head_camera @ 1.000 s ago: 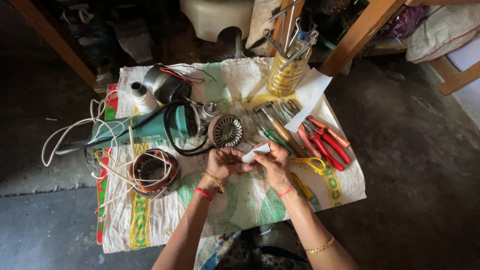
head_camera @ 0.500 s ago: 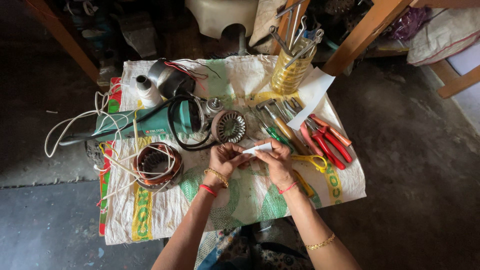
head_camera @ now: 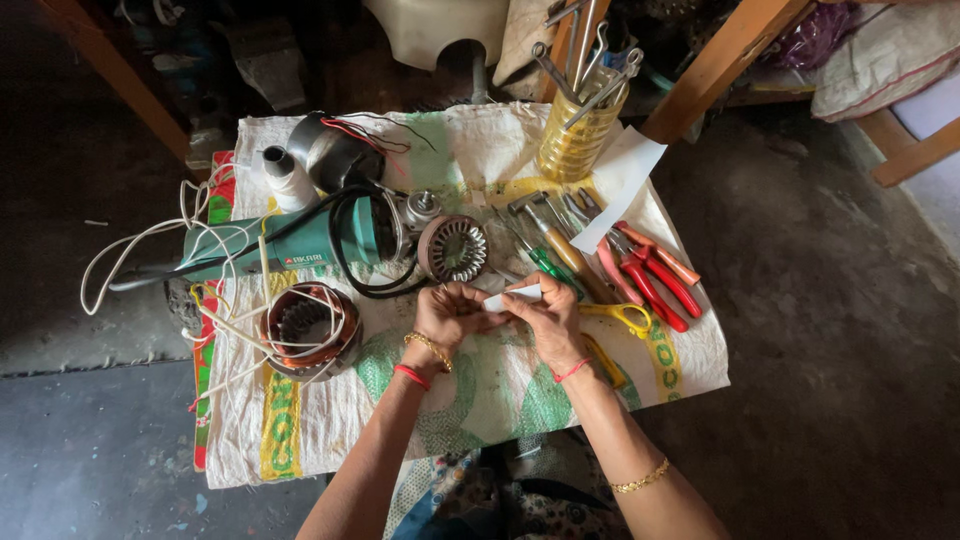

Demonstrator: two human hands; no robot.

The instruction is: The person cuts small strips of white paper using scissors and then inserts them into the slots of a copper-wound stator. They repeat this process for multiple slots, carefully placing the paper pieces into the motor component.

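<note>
Both my hands meet over the middle of a white woven sack mat (head_camera: 300,440) spread on the floor. My left hand (head_camera: 448,312) and my right hand (head_camera: 545,312) together pinch a small white strip of paper (head_camera: 512,296) held between the fingertips. Just beyond the hands lies a round metal rotor part (head_camera: 455,248) with slots. To the left sits a motor stator (head_camera: 305,328) wound with copper wire and trailing white leads.
A teal angle grinder (head_camera: 290,250) with black cord lies at the left. Screwdrivers (head_camera: 560,250), red pliers (head_camera: 655,280) and yellow scissors (head_camera: 620,315) lie to the right. A yellow jar of tools (head_camera: 578,135), a thread spool (head_camera: 285,180) and wooden furniture legs (head_camera: 720,60) stand behind.
My hands stay together on the white strip, shifting it slightly between the fingers. The view has drifted a little; the objects on the mat have not moved.
</note>
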